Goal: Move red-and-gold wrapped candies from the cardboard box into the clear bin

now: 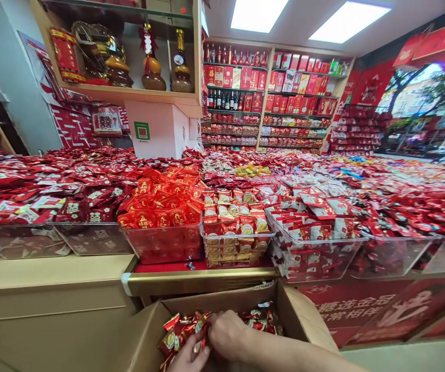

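Both my hands are inside an open cardboard box (302,310) holding red and gold wrapped candies (172,338). My left hand (191,355) comes in from the bottom edge, its thumb and fingers closed around a few candies. Just right of it, my right hand (228,333) is curled like a fist, the forearm reaching in from the lower right. Red wrapper shows at its fingertips, which are mostly hidden. The two hands almost touch. More candies (263,320) lie at the box's right end.
Above the box, a clear bin of durian candies (238,243) stands on a red, gold-edged ledge (203,283). Bins of orange-red packets (162,206) and white-red packets (315,232) flank it. A wooden cabinet (52,310) stands at left; bottle shelves (271,77) fill the back.
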Motion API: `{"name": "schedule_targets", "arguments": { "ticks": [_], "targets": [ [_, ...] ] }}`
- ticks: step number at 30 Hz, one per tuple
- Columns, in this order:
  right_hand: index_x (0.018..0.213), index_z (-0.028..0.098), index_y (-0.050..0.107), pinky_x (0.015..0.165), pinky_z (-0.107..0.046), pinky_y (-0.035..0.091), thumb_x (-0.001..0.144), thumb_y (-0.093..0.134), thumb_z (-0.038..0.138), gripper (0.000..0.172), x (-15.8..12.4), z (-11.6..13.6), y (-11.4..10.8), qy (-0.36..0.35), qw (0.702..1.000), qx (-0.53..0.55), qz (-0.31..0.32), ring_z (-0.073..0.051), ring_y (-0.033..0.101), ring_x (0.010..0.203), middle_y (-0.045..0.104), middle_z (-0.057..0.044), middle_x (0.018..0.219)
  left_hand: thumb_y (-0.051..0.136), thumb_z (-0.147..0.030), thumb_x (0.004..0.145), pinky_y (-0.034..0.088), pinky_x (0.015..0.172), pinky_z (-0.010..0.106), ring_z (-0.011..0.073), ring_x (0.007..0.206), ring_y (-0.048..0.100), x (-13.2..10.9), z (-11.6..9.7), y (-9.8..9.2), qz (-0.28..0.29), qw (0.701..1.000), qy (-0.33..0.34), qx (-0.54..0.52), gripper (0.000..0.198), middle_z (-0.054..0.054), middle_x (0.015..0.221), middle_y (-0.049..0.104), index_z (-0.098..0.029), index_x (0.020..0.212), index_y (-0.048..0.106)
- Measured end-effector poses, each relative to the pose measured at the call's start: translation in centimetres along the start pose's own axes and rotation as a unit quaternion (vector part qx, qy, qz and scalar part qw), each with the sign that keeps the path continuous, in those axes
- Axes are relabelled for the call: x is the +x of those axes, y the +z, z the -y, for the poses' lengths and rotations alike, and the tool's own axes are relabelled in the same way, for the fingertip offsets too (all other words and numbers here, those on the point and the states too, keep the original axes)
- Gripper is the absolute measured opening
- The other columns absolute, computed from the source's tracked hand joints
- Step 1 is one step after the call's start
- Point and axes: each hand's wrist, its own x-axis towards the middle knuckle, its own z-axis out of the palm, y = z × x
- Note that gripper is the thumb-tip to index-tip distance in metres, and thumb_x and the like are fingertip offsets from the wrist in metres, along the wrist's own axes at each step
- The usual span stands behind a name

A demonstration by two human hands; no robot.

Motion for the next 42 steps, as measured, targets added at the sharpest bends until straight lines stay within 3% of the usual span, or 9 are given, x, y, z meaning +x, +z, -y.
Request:
{"name": "schedule_targets", "arguments": {
  "ticks": [5,11,14,21,30,33,36,39,42],
  "targets": [
    [0.087,0.012,0.061,0.059,-0.03,0.049,0.065,0.048,0.018,0.026,0.0,0.1,-1.6,0.023,0.986,0.155,-0.051,-0.023,0.06,0.071,0.063,-0.012,0.084,0.071,-0.04,0.053,0.043,0.058,0.029,0.0164,0.056,0.059,0.1,-1.4,1.3,-0.039,0.969,-0.006,-0.246,0.041,-0.001,0.062,0.062,-0.022,0.085,0.053],
    [0.091,0.007,0.061,0.071,-0.037,0.048,0.059,0.058,0.015,0.034,-0.2,-0.1,-0.7,0.056,0.99,0.131,0.017,-0.028,0.056,0.086,0.059,-0.019,0.092,0.076,-0.034,0.044,0.039,0.05,0.023,0.0132,0.053,0.056,-0.1,-1.5,0.5,-0.078,0.985,-0.014,-0.156,0.038,-0.001,0.055,0.063,-0.016,0.073,0.059],
    [0.097,0.003,0.058,0.075,-0.042,0.046,0.05,0.066,0.013,0.048,0.1,0.3,1.2,0.051,0.994,0.073,0.064,-0.033,0.051,0.095,0.054,-0.025,0.101,0.074,-0.035,0.045,0.026,0.036,0.017,0.0076,0.039,0.049,-0.2,-1.4,0.7,-0.084,0.986,-0.058,-0.132,0.034,-0.004,0.052,0.059,-0.016,0.069,0.058],
    [0.109,0.014,0.051,0.064,-0.042,0.049,0.065,0.057,0.019,0.045,0.4,1.7,4.3,0.093,0.991,0.055,0.079,-0.03,0.054,0.092,0.041,-0.02,0.122,0.073,-0.037,0.045,0.02,0.034,0.016,0.0033,0.032,0.043,-0.2,-2.0,1.4,-0.058,0.989,-0.083,-0.112,0.034,-0.008,0.046,0.054,-0.017,0.065,0.054],
    [0.105,0.016,0.054,0.059,-0.043,0.048,0.07,0.05,0.02,0.035,0.5,2.4,5.2,0.069,0.995,0.047,0.049,-0.03,0.056,0.087,0.049,-0.019,0.111,0.07,-0.036,0.05,0.017,0.034,0.016,0.0046,0.031,0.04,0.1,-0.8,0.8,-0.088,0.989,-0.057,-0.102,0.027,-0.008,0.044,0.051,-0.018,0.063,0.055],
    [0.096,0.013,0.058,0.062,-0.04,0.048,0.063,0.059,0.023,0.034,0.5,2.0,3.6,0.052,0.995,0.061,0.055,-0.029,0.058,0.083,0.058,-0.017,0.095,0.07,-0.034,0.051,0.021,0.033,0.017,0.0081,0.035,0.044,-0.3,-1.4,0.4,-0.098,0.99,-0.032,-0.095,0.025,-0.005,0.047,0.055,-0.017,0.065,0.058],
    [0.077,0.013,0.064,0.062,-0.033,0.048,0.053,0.065,0.016,0.024,0.4,0.7,0.8,0.041,0.988,0.119,0.087,-0.025,0.061,0.071,0.065,-0.011,0.071,0.07,-0.028,0.053,0.039,0.045,0.022,0.0136,0.052,0.056,-0.8,-2.9,0.1,-0.107,0.989,0.015,-0.1,0.024,-0.002,0.056,0.061,-0.018,0.072,0.059],
    [0.073,0.015,0.064,0.06,-0.024,0.045,0.059,0.056,0.009,0.017,0.1,-0.8,-1.6,0.11,0.956,0.271,-0.018,-0.018,0.06,0.066,0.066,-0.006,0.07,0.071,-0.024,0.054,0.043,0.074,0.027,0.0176,0.08,0.059,-1.4,-4.4,0.1,-0.104,0.984,0.052,-0.131,0.04,0.002,0.079,0.065,-0.02,0.091,0.055],
    [0.078,0.016,0.062,0.061,-0.02,0.042,0.064,0.049,0.007,0.021,-0.3,-1.9,-2.7,0.14,0.887,0.418,-0.139,-0.012,0.057,0.068,0.065,-0.003,0.075,0.072,-0.023,0.054,0.043,0.077,0.03,0.0193,0.085,0.059,-2.0,-5.3,0.6,-0.095,0.98,0.029,-0.174,0.051,0.005,0.088,0.065,-0.018,0.099,0.05]
  ]
}}
